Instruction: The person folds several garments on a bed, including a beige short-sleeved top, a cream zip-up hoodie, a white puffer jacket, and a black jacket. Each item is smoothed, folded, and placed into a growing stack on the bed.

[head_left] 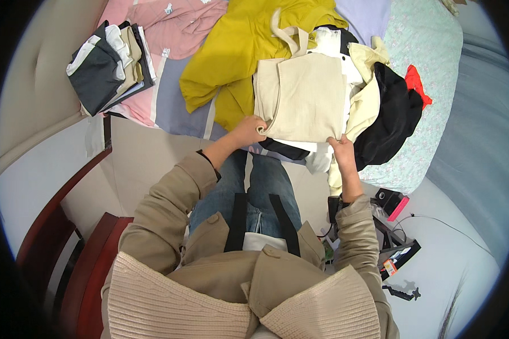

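Cream cloth tote bag (pixel 311 99) is what I've got in hand at the remote end, lying flat on a heap of loose clothes on the bed (pixel 435 62), straps flopped out past its far edge. My left hand (pixel 249 131) is pinching the near left corner, where the cloth is curled into a small roll, and my right hand (pixel 344 151) has the near right corner nipped between thumb and fingers. It looks pretty thin, but I can't tell from up here if anything's inside.

Rest of the mess, going by the bag: a mustard-yellow garment (pixel 226 62) sprawls to its left and behind it, and a white garment with dark buttons (pixel 328 42) pokes out past its far edge. Just right of the bag there's a pale yellow garment (pixel 367 56), then a crumpled black garment (pixel 387 116), then a bit of bright red cloth (pixel 417 85). Well left of the bag sits a stack of folded dark grey, white and tan clothes (pixel 99 76).

Closest thing to another container is a black boxy object with a pink edge (pixel 387 200), down below the bag's right side; too small for me to see into.
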